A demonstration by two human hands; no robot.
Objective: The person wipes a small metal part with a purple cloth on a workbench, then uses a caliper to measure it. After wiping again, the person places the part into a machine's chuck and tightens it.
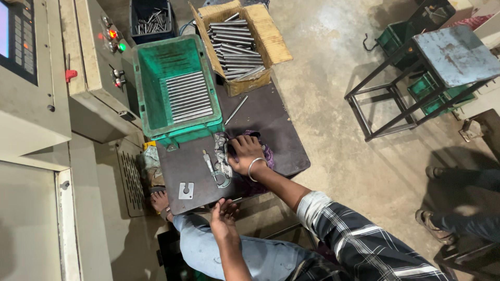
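Two hands are in view, the left hand (225, 213) at the near edge of the surface (281, 130) and the right hand (245, 153) on one purple cloth (265, 152). Containers number three: one green crate (151, 78) with a single layer of steel rods too many to count, one cardboard box (268, 36) of rods far right, and one dark bin (136, 15) of small parts far left. On the surface lie one loose rod (236, 110), one micrometer (217, 169) and one small metal plate (186, 190); one metal stool (448, 52) stands at right.
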